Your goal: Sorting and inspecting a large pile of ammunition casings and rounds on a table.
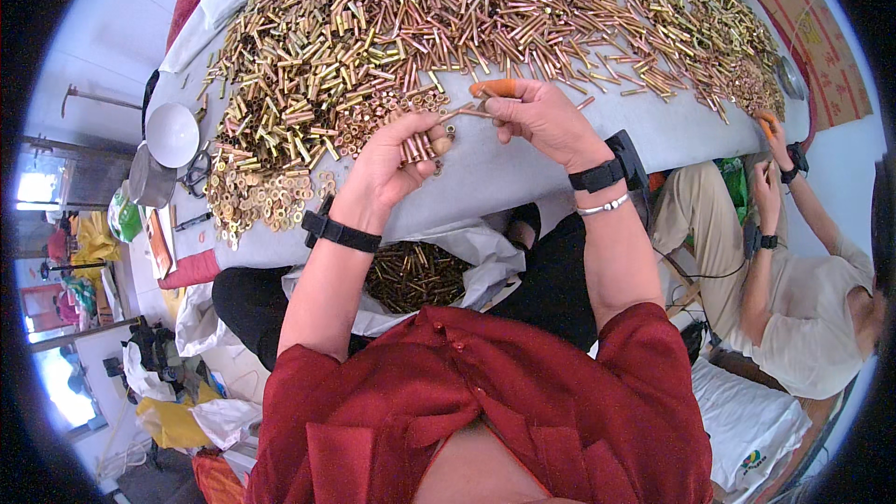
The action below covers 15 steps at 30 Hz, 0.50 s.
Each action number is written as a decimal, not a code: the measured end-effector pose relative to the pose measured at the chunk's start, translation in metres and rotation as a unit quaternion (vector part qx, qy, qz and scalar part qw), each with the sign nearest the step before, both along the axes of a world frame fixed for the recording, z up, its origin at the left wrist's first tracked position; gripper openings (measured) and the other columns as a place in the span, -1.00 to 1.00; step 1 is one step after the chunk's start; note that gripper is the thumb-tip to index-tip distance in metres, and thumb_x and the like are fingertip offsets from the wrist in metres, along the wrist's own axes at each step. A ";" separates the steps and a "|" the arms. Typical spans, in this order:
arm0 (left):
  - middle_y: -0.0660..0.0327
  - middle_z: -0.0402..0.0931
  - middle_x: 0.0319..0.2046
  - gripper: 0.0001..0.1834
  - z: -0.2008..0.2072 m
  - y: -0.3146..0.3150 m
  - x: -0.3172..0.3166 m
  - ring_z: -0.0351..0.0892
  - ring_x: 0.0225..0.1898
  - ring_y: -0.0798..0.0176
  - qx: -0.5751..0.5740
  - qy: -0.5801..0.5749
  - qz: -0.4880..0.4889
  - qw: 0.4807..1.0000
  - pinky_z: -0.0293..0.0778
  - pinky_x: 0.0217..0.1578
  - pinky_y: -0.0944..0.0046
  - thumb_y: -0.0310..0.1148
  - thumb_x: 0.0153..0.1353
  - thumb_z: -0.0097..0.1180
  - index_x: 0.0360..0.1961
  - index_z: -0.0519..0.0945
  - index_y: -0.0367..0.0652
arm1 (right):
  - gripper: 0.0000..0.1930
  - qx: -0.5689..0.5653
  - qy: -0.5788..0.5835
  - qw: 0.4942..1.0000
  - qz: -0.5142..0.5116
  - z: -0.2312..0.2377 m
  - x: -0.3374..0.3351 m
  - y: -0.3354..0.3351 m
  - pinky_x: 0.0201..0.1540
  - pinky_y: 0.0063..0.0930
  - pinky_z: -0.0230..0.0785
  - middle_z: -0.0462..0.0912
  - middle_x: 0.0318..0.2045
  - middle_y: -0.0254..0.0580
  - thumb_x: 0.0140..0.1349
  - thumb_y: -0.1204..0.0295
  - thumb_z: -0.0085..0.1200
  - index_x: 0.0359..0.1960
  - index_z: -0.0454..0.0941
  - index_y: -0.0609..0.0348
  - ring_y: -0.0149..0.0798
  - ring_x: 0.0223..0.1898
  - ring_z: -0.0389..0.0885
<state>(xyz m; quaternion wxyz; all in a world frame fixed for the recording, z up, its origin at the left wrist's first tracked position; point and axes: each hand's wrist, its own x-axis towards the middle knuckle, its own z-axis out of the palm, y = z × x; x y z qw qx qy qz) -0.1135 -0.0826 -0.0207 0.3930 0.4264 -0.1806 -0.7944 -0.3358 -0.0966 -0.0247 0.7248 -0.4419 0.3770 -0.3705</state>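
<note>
Starting at the left on the grey-covered table, near side: loose flat washers, probably light and stiff, easiest to take by the rim. Just farther and to the right, a heap of gold-toned metal pieces, with small nuts at its near right edge — likely hard, smooth and prone to roll, hardly fragile.

Next, above the near part of the table, the left hand: curled round a bunch of short coppery pieces, set side by side against the fingers with ends showing. Individually light by the look, heavier as a clutch; apt to slide on one another, hence better wrapped by several fingers than pinched.

Then, bridging the gap between both hands, a slim metal piece, lying nearly level from left to right, off the table. Seemingly rigid and light, too thin for a palm grip; better pinched by fingertips near the ends. At its left end, very near or touching the left fingertips; impossible to tell which, or whether one piece or two end to end.

Last, the right hand: pinching the right end between thumb and index finger, the latter in an orange cover.
</note>
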 end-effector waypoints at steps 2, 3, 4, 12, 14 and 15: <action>0.19 0.55 -0.44 -0.83 -0.005 0.004 0.008 0.56 -0.52 0.31 -0.006 0.031 0.017 0.999 0.37 -0.74 0.50 -0.42 0.19 0.05 -0.19 0.50 -0.22 | -0.66 -0.004 -0.029 0.997 -0.067 0.003 -0.001 0.000 -0.40 -0.68 0.39 0.54 -0.39 -0.42 0.18 0.46 0.13 0.00 0.49 0.26 -0.52 -0.50 0.47; 0.16 0.56 -0.40 -0.80 -0.001 0.007 0.007 0.57 -0.47 0.28 -0.010 0.061 0.033 0.998 0.42 -0.70 0.49 -0.46 0.18 0.04 -0.16 0.50 -0.23 | -0.66 -0.004 -0.028 0.997 -0.068 0.002 -0.001 0.000 -0.40 -0.68 0.39 0.54 -0.39 -0.42 0.18 0.46 0.13 0.00 0.49 0.26 -0.52 -0.50 0.47; 0.16 0.56 -0.40 -0.80 0.002 0.010 0.004 0.57 -0.47 0.28 -0.010 0.062 0.032 0.998 0.42 -0.70 0.49 -0.46 0.18 0.04 -0.16 0.50 -0.23 | -0.68 -0.018 -0.056 0.995 -0.083 0.001 0.001 0.000 -0.42 -0.70 0.38 0.55 -0.40 -0.42 0.17 0.46 0.14 -0.02 0.51 0.25 -0.53 -0.49 0.49; 0.23 0.54 -0.24 -0.67 -0.007 0.020 -0.021 0.56 -0.17 0.20 -0.005 0.116 -0.012 0.993 0.49 -0.18 0.26 -0.56 0.11 0.05 -0.05 0.48 -0.15 | -0.74 -0.167 0.050 0.963 -0.205 0.001 0.041 0.010 -0.37 -0.51 0.39 0.62 -0.38 -0.28 0.14 0.48 0.12 -0.13 0.56 0.28 -0.32 -0.41 0.55; 0.29 0.53 -0.20 -0.73 0.001 0.024 -0.034 0.51 -0.09 0.23 -0.001 0.121 0.054 0.991 0.41 0.00 0.13 -0.46 0.18 0.06 -0.07 0.49 -0.08 | -0.76 -0.297 0.149 0.917 -0.222 -0.004 0.049 0.017 -0.33 -0.43 0.40 0.60 -0.38 -0.21 0.11 0.50 0.11 -0.17 0.56 0.29 -0.21 -0.38 0.54; 0.29 0.53 -0.20 -0.73 -0.003 0.024 -0.033 0.51 -0.09 0.23 0.000 0.122 0.051 0.991 0.41 0.00 0.13 -0.46 0.18 0.06 -0.07 0.49 -0.08 | -0.77 -0.418 0.244 0.845 -0.229 -0.004 0.052 0.020 -0.29 -0.34 0.40 0.58 -0.39 -0.13 0.08 0.53 0.10 -0.20 0.56 0.29 -0.10 -0.35 0.53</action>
